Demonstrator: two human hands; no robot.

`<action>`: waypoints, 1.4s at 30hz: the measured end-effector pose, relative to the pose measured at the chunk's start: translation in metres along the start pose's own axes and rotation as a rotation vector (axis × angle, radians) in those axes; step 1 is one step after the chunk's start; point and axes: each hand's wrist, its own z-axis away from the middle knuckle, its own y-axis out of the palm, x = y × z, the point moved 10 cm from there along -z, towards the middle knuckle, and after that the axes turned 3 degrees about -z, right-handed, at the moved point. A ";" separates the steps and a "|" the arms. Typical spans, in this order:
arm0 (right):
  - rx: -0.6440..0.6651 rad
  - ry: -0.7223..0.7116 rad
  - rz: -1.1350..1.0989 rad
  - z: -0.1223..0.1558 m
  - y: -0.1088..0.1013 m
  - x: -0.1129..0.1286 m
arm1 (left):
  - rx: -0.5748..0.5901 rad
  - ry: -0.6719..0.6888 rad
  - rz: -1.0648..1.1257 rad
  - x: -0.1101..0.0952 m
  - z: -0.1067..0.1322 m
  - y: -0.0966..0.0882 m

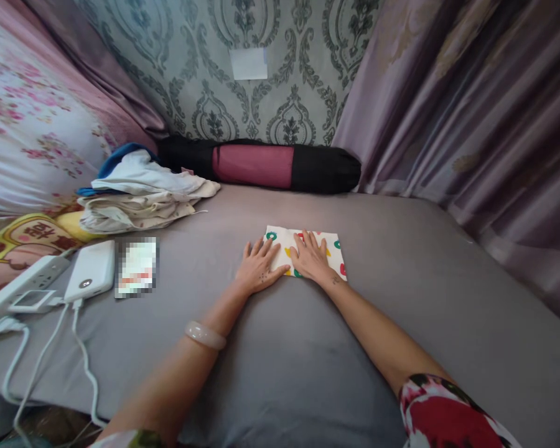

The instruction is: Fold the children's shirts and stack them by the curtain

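Observation:
A folded white cloth (332,256) with red, green and yellow shapes lies flat on the grey sheet. My left hand (259,267) rests at its left edge, palm down, fingers spread, partly on the cloth and partly on the sheet. Over the cloth's middle, my right hand (310,256) lies flat with its fingers stretched out. Both hands hide part of the printed pattern. A pale bangle (205,335) circles my left forearm.
Crumpled clothes (144,193) lie at the back left, beside a long black and pink roll (254,167) against the wall. On the left are a power strip (25,289), a white power bank (91,270), cables (86,361) and a blurred-out rectangular item (137,267). Curtains (415,118) hang at right.

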 end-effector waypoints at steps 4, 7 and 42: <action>-0.016 -0.004 -0.007 -0.001 0.001 0.000 | 0.005 -0.008 -0.006 0.001 0.000 0.002; 0.006 0.001 -0.021 -0.001 0.002 -0.001 | 0.009 -0.004 -0.012 0.001 0.000 0.002; 0.008 0.097 -0.001 0.034 -0.020 -0.061 | 0.081 0.010 -0.046 0.000 -0.002 0.010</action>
